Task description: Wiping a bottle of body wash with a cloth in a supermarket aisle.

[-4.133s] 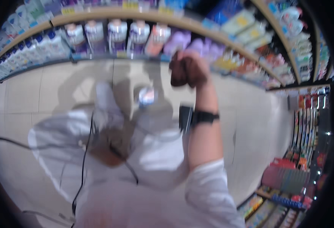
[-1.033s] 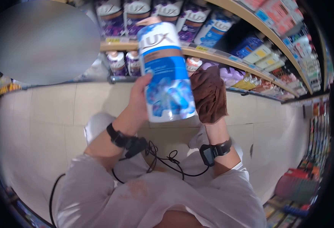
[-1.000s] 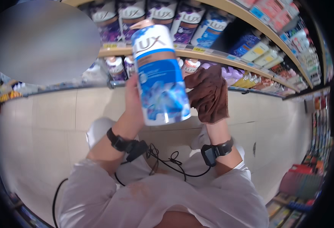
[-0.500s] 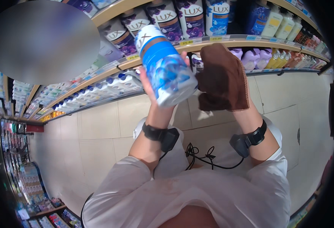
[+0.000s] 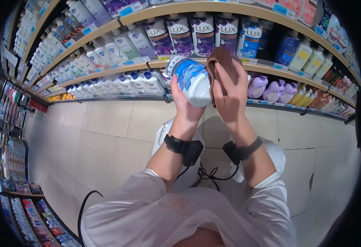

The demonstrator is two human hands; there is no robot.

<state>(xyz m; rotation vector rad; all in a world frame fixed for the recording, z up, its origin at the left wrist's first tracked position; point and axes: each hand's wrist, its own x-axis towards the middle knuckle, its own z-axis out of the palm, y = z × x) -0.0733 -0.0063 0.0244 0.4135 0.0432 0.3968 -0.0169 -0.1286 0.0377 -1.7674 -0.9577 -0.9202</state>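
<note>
My left hand [image 5: 185, 103] holds a blue-and-white plastic bottle [image 5: 190, 80], which lies tilted with its white base toward me and to the right. My right hand [image 5: 232, 96] grips a folded brown cloth [image 5: 220, 57] against the base end of the bottle, the back of the hand facing up and the fingers bent over the fabric. Each wrist carries a black strapped device [image 5: 188, 150] with a black cable [image 5: 207, 176] trailing over my white-clad legs. Behind the hands, a similar blue-and-white bottle [image 5: 249, 38] stands upright in a row of purple ones [image 5: 202, 35].
Curved-looking shelves [image 5: 160, 11] of toiletry bottles span the upper view, with lilac bottles [image 5: 274, 90] on the lowest tier. More stocked shelving [image 5: 10, 140] runs along the left. Pale floor tiles [image 5: 94, 123] lie beneath me.
The bottle, held upright a second ago, is now tipped over. My right hand has turned and brought the cloth onto the bottle's bottom end. Four seconds ago my hands held no bottle.
</note>
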